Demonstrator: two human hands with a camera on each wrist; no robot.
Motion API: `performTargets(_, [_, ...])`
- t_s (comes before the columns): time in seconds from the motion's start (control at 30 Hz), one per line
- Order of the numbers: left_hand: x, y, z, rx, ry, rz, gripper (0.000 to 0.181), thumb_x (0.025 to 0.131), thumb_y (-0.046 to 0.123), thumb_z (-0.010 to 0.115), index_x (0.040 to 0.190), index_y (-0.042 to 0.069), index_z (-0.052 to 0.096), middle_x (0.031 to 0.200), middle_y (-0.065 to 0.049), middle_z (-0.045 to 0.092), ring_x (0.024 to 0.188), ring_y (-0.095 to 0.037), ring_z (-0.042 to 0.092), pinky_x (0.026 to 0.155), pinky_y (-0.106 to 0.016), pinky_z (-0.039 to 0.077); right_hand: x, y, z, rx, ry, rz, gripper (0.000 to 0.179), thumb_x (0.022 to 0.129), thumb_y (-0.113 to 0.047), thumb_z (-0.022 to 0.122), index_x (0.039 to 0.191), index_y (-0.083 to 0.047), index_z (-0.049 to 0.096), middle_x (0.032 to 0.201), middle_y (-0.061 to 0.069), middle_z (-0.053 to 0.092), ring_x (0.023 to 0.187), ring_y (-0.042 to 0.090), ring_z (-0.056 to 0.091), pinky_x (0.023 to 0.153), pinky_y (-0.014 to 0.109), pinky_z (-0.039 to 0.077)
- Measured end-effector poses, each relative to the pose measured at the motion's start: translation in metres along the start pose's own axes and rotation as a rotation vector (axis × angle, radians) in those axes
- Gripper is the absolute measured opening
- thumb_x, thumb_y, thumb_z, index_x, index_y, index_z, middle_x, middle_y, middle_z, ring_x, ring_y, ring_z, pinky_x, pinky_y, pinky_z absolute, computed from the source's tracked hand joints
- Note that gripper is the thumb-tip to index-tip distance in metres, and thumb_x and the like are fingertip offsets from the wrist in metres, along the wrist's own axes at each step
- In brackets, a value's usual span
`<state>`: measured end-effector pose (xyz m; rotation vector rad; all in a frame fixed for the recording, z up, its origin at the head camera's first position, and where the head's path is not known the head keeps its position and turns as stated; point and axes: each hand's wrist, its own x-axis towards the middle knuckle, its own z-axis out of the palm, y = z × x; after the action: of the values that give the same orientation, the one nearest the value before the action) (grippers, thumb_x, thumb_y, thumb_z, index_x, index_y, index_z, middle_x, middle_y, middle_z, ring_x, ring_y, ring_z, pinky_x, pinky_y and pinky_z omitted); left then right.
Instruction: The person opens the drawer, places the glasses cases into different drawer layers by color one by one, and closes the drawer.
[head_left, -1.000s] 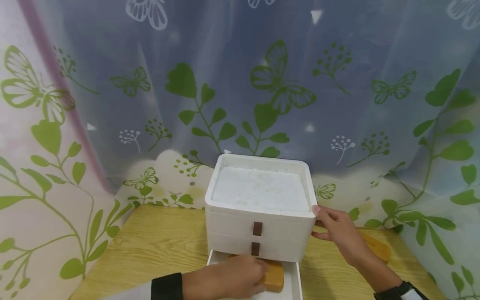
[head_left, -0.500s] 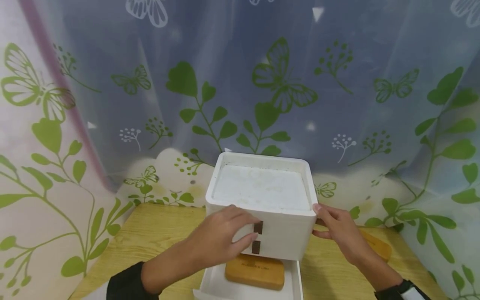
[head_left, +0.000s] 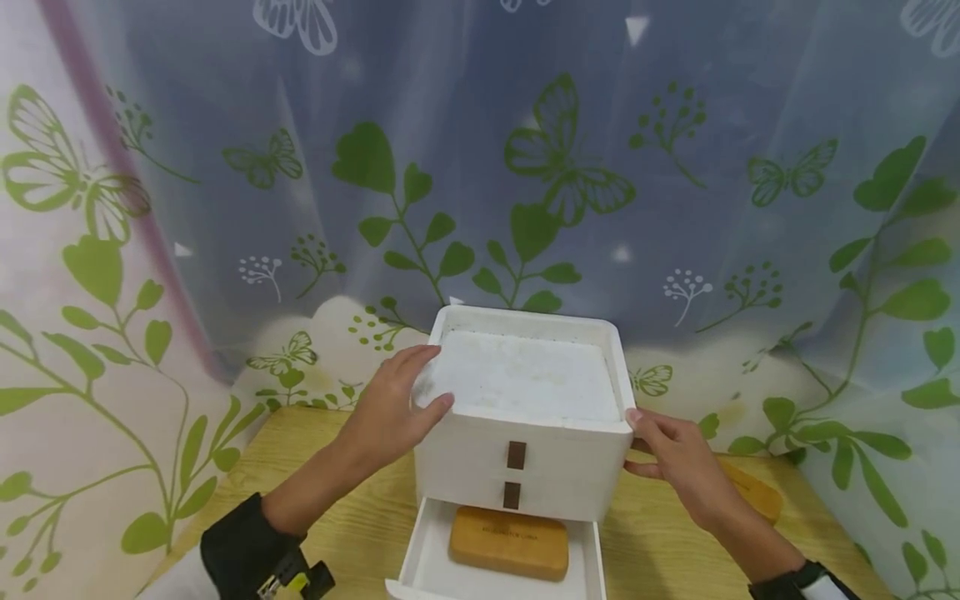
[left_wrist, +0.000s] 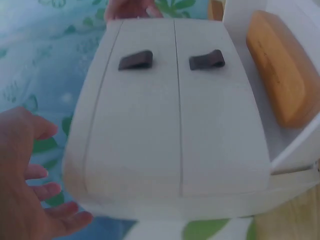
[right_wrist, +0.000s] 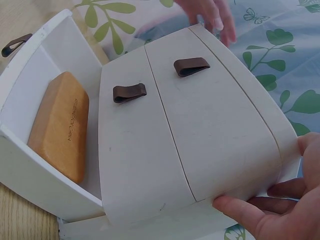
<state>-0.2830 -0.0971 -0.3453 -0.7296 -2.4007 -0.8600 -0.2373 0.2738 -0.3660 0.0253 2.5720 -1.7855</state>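
A white drawer cabinet (head_left: 517,458) with brown pull tabs stands on the table, its bottom drawer (head_left: 431,567) pulled out. In that drawer lies a tan, rounded, box-shaped block (head_left: 510,543) with a line of dark lettering on top. My left hand (head_left: 390,408) is at the cabinet's left side near the top rim, fingers spread and thumb apart, nothing held; the left wrist view shows it beside the cabinet wall. My right hand (head_left: 678,462) touches the right front corner, one fingertip at the rim and others against the side wall (right_wrist: 240,190).
A second tan block (head_left: 753,492) lies on the wooden table (head_left: 322,475) to the right, partly behind my right forearm. The cabinet's shallow top tray (head_left: 525,375) has a raised rim. A patterned curtain (head_left: 480,167) hangs close behind the cabinet.
My left hand has let go of the block in the drawer, risen past the front pull tabs and moved left to the cabinet's left rim. My right hand has stayed at the corner.
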Motion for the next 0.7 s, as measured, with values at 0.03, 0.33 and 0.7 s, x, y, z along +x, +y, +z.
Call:
performTargets(0.03, [0.001, -0.004, 0.001, -0.025, -0.024, -0.045, 0.062, 0.095, 0.025, 0.075, 0.148, 0.001, 0.053, 0.152, -0.02, 0.054, 0.138, -0.04, 0.055, 0.11, -0.058, 0.05, 0.0, 0.0, 0.0, 0.001, -0.001, 0.002, 0.074, 0.107, -0.052, 0.051, 0.158, 0.0, 0.039, 0.161, 0.026, 0.041, 0.139, 0.044, 0.055, 0.092, 0.039, 0.063])
performTargets(0.33, [0.002, -0.04, 0.003, -0.475, -0.292, -0.402, 0.074, 0.104, 0.043, 0.061, 0.165, 0.016, 0.028, 0.166, -0.015, 0.038, 0.133, -0.041, 0.06, 0.091, -0.048, 0.063, -0.001, 0.0, 0.0, 0.003, -0.005, -0.015, 0.074, 0.107, -0.051, 0.052, 0.157, 0.002, 0.04, 0.16, 0.027, 0.043, 0.138, 0.044, 0.057, 0.091, 0.04, 0.064])
performTargets(0.7, [0.0, -0.047, 0.001, -0.717, -0.394, -0.467, 0.073, 0.105, 0.047, 0.057, 0.167, 0.028, 0.023, 0.164, -0.019, 0.041, 0.132, -0.044, 0.061, 0.094, -0.056, 0.06, -0.001, -0.003, -0.001, 0.009, -0.024, -0.018, 0.07, 0.108, -0.047, 0.051, 0.157, 0.002, 0.04, 0.162, 0.027, 0.04, 0.14, 0.045, 0.054, 0.093, 0.043, 0.063])
